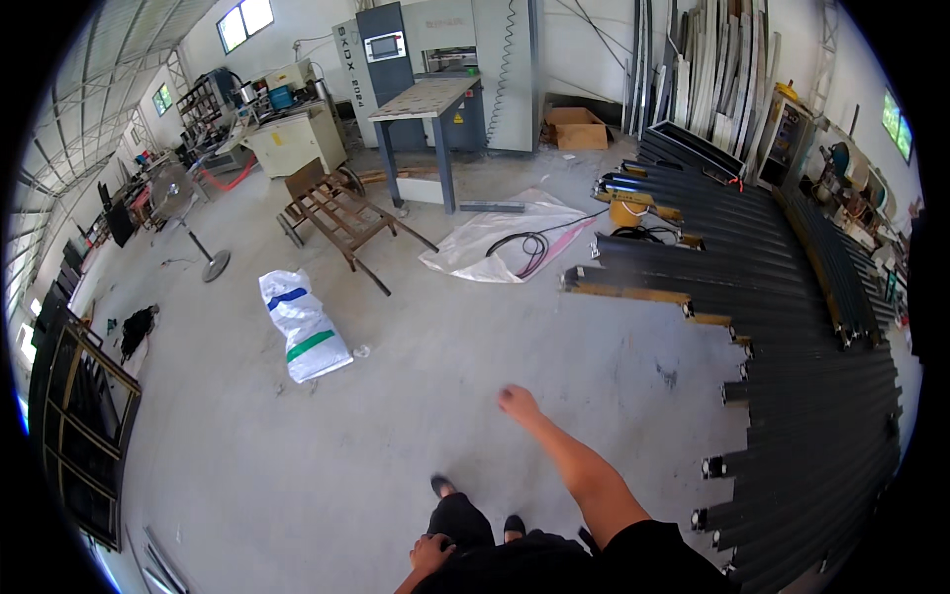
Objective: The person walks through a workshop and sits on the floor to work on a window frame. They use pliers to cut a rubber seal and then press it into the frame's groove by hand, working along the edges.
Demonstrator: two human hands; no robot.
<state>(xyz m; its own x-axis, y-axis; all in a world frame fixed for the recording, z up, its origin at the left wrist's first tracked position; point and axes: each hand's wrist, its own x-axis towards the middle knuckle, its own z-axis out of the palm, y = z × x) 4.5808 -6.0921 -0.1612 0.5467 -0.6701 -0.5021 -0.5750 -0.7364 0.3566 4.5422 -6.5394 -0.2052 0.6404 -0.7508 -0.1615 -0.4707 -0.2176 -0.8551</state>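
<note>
My right arm reaches forward over the bare concrete floor [396,436]. At its end my right hand [518,401] is curled into a loose fist, with no object showing in it. Low in the view, my left hand [431,552] rests close against my dark-clothed thigh [463,522], fingers bent inward and nothing visible in them. Neither hand touches any of the goods around. Ahead and to the left of the right hand, a white woven sack [303,327] with blue and green bands lies on the floor.
Long black metal profiles [792,396] lie stacked along the right side, their uneven ends jutting inward. Ahead are a rusty metal cart [341,213], a plastic sheet [505,243] with a black cable, and a steel table [426,99]. Dark frames [84,426] lean at far left, beyond a standing fan [173,188].
</note>
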